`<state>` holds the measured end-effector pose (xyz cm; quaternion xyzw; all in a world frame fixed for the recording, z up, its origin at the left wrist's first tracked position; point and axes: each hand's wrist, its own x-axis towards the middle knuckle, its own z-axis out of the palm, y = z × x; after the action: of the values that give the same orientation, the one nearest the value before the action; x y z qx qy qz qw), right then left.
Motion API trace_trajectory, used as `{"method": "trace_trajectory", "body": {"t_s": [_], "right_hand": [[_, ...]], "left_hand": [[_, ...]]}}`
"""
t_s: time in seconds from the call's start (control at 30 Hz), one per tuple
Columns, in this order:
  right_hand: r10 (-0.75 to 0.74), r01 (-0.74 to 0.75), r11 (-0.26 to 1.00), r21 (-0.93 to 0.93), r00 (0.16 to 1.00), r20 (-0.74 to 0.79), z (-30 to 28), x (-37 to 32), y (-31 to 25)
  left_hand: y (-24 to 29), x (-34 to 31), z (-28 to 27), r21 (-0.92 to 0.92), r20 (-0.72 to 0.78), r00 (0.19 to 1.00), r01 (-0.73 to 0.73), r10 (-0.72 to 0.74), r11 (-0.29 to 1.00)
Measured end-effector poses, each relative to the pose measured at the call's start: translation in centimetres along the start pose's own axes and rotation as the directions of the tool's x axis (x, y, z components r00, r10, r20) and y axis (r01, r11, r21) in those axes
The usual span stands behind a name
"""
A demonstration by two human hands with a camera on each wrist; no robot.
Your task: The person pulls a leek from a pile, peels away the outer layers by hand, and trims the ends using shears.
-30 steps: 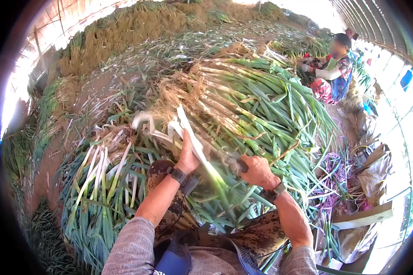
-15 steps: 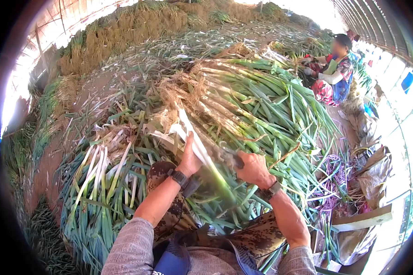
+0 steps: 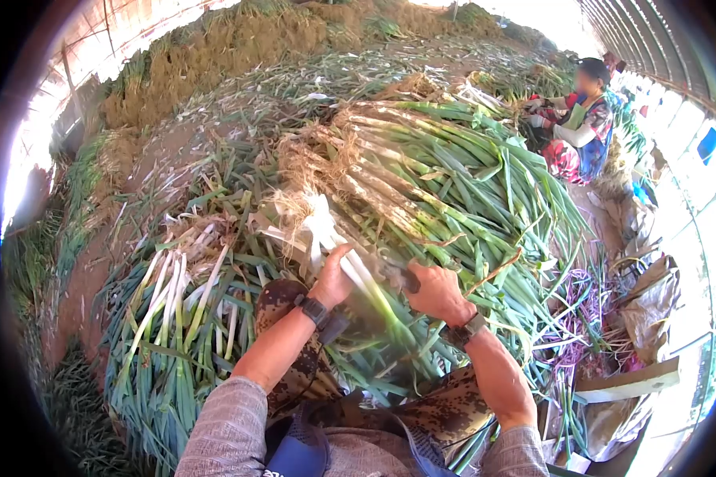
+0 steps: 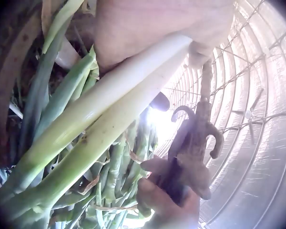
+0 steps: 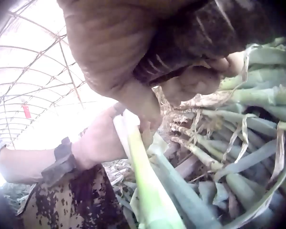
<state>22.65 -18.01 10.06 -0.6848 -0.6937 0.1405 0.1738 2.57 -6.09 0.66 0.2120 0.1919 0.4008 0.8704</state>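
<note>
My left hand (image 3: 332, 280) grips green onions (image 3: 358, 274) by their white shafts. Their root end points up and away, and the green leaves slope down to the right. Two pale shafts (image 4: 119, 86) lie side by side under that hand in the left wrist view. My right hand (image 3: 439, 296) holds a dark air blow gun (image 4: 188, 143) with a hook and a lever, its fingers curled round the handle. In the head view the gun's front part is a grey blur close to the held shafts.
A big heap of unpeeled green onions (image 3: 453, 183) lies ahead, roots to the left. Whiter peeled ones (image 3: 171, 294) lie in a pile at left. Another person (image 3: 585, 135) sits at the back right. Purple strings (image 3: 577, 306) and a wooden board (image 3: 628, 381) are at right.
The loose peel hanging left of the held onions has shifted, and their white end now sits lower with pale strips and roots around it. Both hands have moved only slightly.
</note>
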Motion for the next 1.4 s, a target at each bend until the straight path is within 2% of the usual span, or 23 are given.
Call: {"method": "trace_trajectory", "body": {"t_s": [0.17, 0.23, 0.27, 0.33, 0.5, 0.57, 0.6, 0.63, 0.7, 0.8, 0.87, 0.93, 0.97, 1.0, 1.03, 1.07, 1.1, 1.13, 1.17, 1.2, 1.23, 1.33, 1.4], "right_hand": [[-0.079, 0.080, 0.997, -0.014, 0.995, 0.058, 0.2, -1.1, 1.1], [-0.258, 0.262, 0.962, 0.071, 0.964, -0.059, 0.8, -2.0, 1.0], [-0.262, 0.266, 0.961, 0.072, 0.963, -0.055, 1.0, -1.9, 1.0], [-0.097, 0.098, 0.995, 0.008, 0.994, -0.053, 0.8, -1.9, 0.4], [-0.178, 0.178, 0.984, -0.022, 0.984, -0.022, 0.8, -2.5, -0.2], [-0.076, 0.076, 0.997, 0.006, 0.997, 0.034, 0.1, -2.8, 0.0], [-0.068, 0.068, 0.998, 0.006, 0.997, 0.030, -0.1, -3.0, 0.5], [-0.114, 0.112, 0.993, 0.040, 0.993, 0.039, -0.1, -3.4, 1.4], [-0.184, 0.180, 0.978, 0.101, 0.982, 0.032, 0.2, -4.3, 3.0], [-0.132, 0.124, 0.991, 0.059, 0.978, 0.163, 1.0, -4.9, 4.6], [-0.080, 0.066, 0.994, 0.087, 0.983, 0.165, 1.0, -5.3, 4.3], [-0.098, 0.098, 0.995, -0.005, 0.991, 0.092, 2.0, -5.4, 5.9], [-0.077, 0.079, 0.997, -0.017, 0.993, 0.088, 1.7, -5.5, 6.1], [-0.002, 0.011, 0.999, -0.053, 0.988, 0.154, 1.6, -5.3, 6.4], [0.052, -0.045, 0.998, -0.044, 0.984, 0.168, 1.3, -5.2, 6.5], [0.106, -0.101, 0.994, -0.038, 0.977, 0.186, 1.1, -5.1, 6.6], [0.147, -0.139, 0.989, -0.059, 0.971, 0.187, 1.3, -4.9, 6.8], [0.203, -0.190, 0.979, -0.078, 0.956, 0.214, 0.5, -4.8, 6.1], [0.202, -0.188, 0.979, -0.082, 0.954, 0.224, 0.7, -4.7, 6.4], [0.201, -0.186, 0.979, -0.086, 0.952, 0.231, 0.8, -4.6, 6.8], [0.239, -0.217, 0.970, -0.108, 0.936, 0.259, 0.7, -4.5, 6.7], [0.223, -0.197, 0.970, -0.145, 0.955, 0.194, 1.5, -4.7, 7.9], [0.313, -0.284, 0.949, -0.139, 0.907, 0.281, 0.2, -4.4, 6.6]], "left_hand": [[0.2, 1.0, -1.8, 0.092, -0.063, 0.998, 0.002, 0.004, 0.996], [0.2, 1.0, -2.2, 0.199, -0.088, 0.994, -0.046, 0.065, 0.979], [0.1, 1.0, -2.4, 0.310, -0.103, 0.988, -0.081, 0.118, 0.947], [-0.8, 2.0, -3.7, 0.358, -0.131, 0.975, -0.124, 0.181, 0.926], [-0.6, 2.0, -2.8, 0.356, -0.181, 0.933, -0.233, 0.311, 0.905], [0.0, 3.1, -3.6, 0.385, -0.233, 0.881, -0.305, 0.411, 0.871], [1.4, 3.0, -3.1, 0.344, -0.329, 0.833, -0.334, 0.446, 0.878], [3.1, 2.7, -2.4, 0.233, -0.303, 0.870, -0.327, 0.388, 0.916], [7.4, 1.2, 0.3, 0.165, -0.319, 0.825, -0.436, 0.467, 0.884], [16.5, 0.0, 0.8, 0.253, -0.154, 0.770, -0.574, 0.619, 0.778], [23.7, -1.2, 1.9, 0.330, -0.047, 0.693, -0.669, 0.720, 0.666], [32.4, -2.8, 3.0, 0.432, 0.030, 0.544, -0.764, 0.839, 0.480], [34.0, -6.3, 7.3, 0.565, 0.016, 0.428, -0.750, 0.904, 0.345], [37.6, -8.6, 8.9, 0.591, 0.038, 0.394, -0.750, 0.919, 0.297], [38.5, -11.7, 11.3, 0.725, 0.348, 0.285, -0.686, 0.893, -0.064], [44.2, -13.4, 12.1, 0.732, 0.140, 0.438, -0.650, 0.888, 0.205], [44.2, -16.2, 14.4, 0.843, 0.214, 0.402, -0.536, 0.890, 0.039], [46.4, -18.0, 15.7, 0.810, 0.207, 0.354, -0.585, 0.912, 0.043], [49.7, -20.6, 15.6, 0.891, 0.446, 0.360, -0.094, 0.819, -0.444], [52.5, -22.0, 16.5, 0.966, 0.252, 0.294, -0.139, 0.922, -0.220], [57.0, -24.2, 14.3, 0.656, 0.634, 0.288, 0.291, 0.718, -0.696], [61.8, -26.9, 10.7, 0.542, 0.587, 0.317, 0.529, 0.745, -0.653], [63.5, -27.5, 5.7, 0.442, 0.482, 0.357, 0.689, 0.800, -0.574]]}}
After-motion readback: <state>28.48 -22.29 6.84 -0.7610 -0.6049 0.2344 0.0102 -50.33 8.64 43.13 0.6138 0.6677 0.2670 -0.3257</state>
